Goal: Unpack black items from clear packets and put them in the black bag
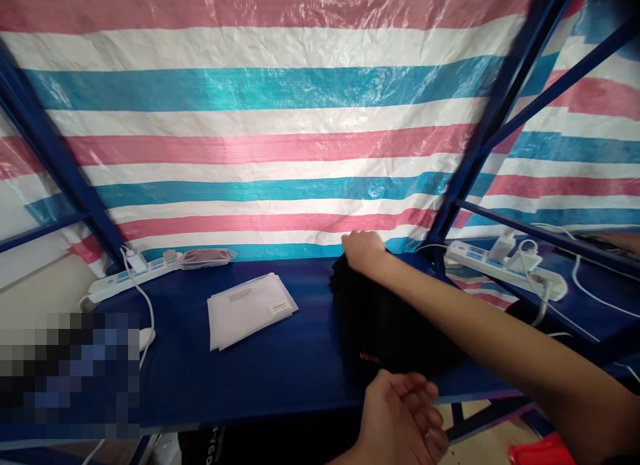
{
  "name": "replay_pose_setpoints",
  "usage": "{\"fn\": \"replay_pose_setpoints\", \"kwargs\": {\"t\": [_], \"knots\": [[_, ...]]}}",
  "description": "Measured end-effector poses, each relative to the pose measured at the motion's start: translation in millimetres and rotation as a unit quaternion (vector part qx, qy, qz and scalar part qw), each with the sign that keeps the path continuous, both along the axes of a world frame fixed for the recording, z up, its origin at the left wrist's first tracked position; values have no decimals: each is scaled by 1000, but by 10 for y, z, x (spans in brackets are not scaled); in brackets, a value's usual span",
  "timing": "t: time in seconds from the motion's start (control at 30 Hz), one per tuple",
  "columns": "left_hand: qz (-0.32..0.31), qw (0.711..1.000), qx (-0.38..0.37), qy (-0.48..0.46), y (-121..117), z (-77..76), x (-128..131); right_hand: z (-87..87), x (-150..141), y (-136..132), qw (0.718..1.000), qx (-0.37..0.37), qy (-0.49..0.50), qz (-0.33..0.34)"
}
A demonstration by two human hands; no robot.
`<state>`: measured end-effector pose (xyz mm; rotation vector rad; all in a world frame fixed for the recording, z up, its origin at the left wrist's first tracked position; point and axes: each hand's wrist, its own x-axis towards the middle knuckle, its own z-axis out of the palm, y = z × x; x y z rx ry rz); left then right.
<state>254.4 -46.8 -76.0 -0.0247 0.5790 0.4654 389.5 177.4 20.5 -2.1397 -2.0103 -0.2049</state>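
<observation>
A black cloth item [395, 325] with small orange-red lettering near its front lies on the blue shelf [260, 378]. Whether it is a folded garment or a fabric bag I cannot tell. My right hand [364, 251] reaches across it, its fingers closed on the far left edge of the cloth. Nearer to me, my left hand [405, 411] is held palm inward at the cloth's front edge. Its fingers are loosely curled and apart, with nothing visible in them. My right forearm covers part of the cloth.
White envelope-like packets [250, 311] lie left of the cloth. Behind them is a clear-wrapped item [206, 258] beside a power strip [133, 278]. Another power strip [505, 271] with plugs stands right. Blue frame posts [480, 145] and a striped plastic sheet [280, 145] bound the shelf.
</observation>
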Motion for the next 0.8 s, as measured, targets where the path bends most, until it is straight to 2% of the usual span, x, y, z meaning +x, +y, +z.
{"fn": "replay_pose_setpoints", "kwargs": {"t": [0.03,0.1,0.17,0.2,0.27,0.3,0.33,0.37,0.43,0.47,0.53,0.63,0.73,0.8], "knots": [[-42,999,23,16,-3,-70,-8,-107,-160,45,999,-46,-8,18],[-155,982,98,36,-13,-160,-52,-209,-322,84,996,-80,-3,35],[-239,947,214,34,-13,-149,-151,-176,-242,85,998,-56,10,32],[-254,925,280,28,-2,-103,-222,-128,-122,79,999,-36,15,25],[-230,876,423,27,59,54,-394,-25,219,56,1000,-15,22,5],[-194,844,497,44,115,150,-482,13,410,34,1000,-19,23,-5],[-161,803,568,80,190,246,-563,34,597,2,999,-26,21,-13],[-131,750,636,128,286,335,-631,35,767,-41,999,-36,18,-12],[-68,650,725,218,530,466,-709,-19,1028,-154,998,-59,32,11],[-42,614,748,250,671,502,-718,-69,1113,-220,995,-73,54,30],[-10,567,770,293,966,512,-685,-196,1196,-349,985,-104,124,63],[-3,536,779,324,1366,436,-566,-377,1156,-489,965,-107,226,79],[-21,513,785,347,1633,370,-432,-419,985,-562,944,-54,307,104],[-30,496,792,356,1736,370,-360,-344,828,-604,898,-49,413,142]]}}
